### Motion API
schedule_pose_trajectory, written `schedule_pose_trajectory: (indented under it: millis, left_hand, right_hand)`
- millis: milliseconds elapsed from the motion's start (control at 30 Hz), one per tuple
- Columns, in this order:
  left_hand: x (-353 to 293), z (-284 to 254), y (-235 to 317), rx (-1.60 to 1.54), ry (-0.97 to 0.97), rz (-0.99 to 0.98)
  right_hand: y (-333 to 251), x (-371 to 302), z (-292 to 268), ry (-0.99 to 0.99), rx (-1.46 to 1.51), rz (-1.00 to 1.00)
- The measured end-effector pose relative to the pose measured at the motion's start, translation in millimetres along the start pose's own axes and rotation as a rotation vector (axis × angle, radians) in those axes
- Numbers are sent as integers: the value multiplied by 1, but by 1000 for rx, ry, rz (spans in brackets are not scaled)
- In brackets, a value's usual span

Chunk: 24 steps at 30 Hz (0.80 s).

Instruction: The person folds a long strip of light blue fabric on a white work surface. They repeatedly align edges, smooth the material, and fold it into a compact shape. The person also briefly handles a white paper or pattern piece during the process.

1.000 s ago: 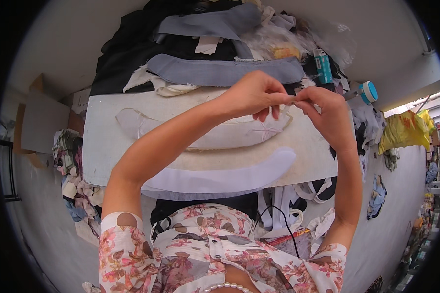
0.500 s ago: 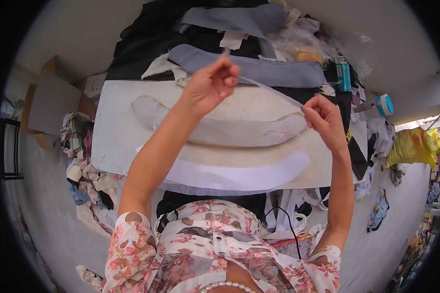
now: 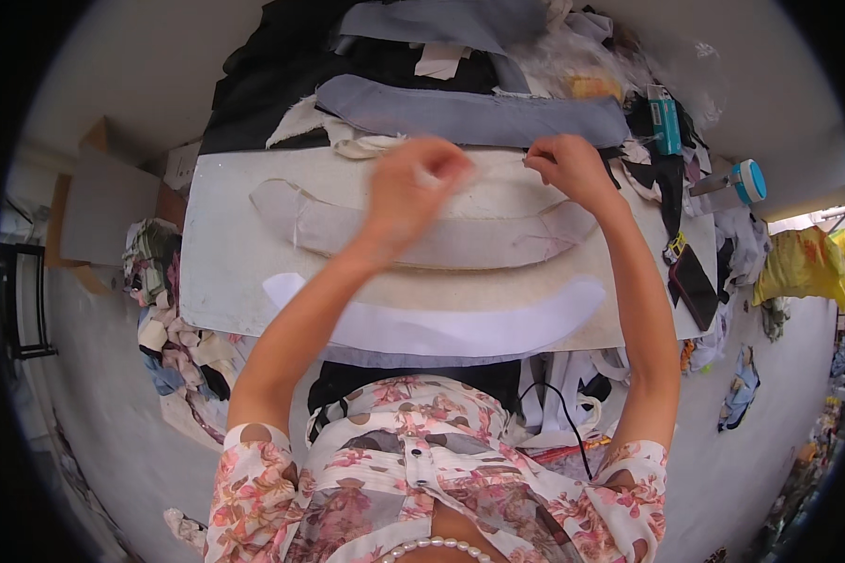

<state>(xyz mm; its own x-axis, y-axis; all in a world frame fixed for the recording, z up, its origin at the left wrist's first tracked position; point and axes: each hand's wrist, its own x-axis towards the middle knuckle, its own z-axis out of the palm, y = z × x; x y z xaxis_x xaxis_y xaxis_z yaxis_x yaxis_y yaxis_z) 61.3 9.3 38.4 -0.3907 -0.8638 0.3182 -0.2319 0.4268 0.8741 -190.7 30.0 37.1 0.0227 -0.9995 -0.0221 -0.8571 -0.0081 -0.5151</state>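
Starting from the left, a cardboard box [image 3: 108, 216] stands beyond a heap of cloth scraps [image 3: 150, 246], and next comes the pale table [image 3: 221, 235]. On the table lies a curved, see-through strip of cloth [image 3: 479, 246], bowed toward the person, with a white curved piece [image 3: 441, 328] nearer the person and apart from it. The left hand [image 3: 418, 188] shows over the upper edge of the see-through strip, its forearm crossing in front of both pieces; its fingers are curled but blurred, so I cannot tell whether they grasp anything. Behind it, at the far side, stretches a grey strip [image 3: 469, 113]. The right hand [image 3: 573, 169] is near that grey strip, thumb and fingertips close together; whether something thin is pinched there I cannot tell. Farther right are a teal box [image 3: 665, 125], a dark phone [image 3: 693, 289] on the table, a blue-capped container [image 3: 732, 185] and a yellow bag [image 3: 803, 267].
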Motion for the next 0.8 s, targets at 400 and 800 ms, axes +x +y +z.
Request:
schedule_pose_trajectory:
  millis: [400,800]
  left_hand:
    - [11,141,9,640,-500,146]
    - [28,87,16,-354,-741,-84]
  right_hand:
    - [29,15,2,78,-138,-109]
    - [74,-2,2,-108,255,-46]
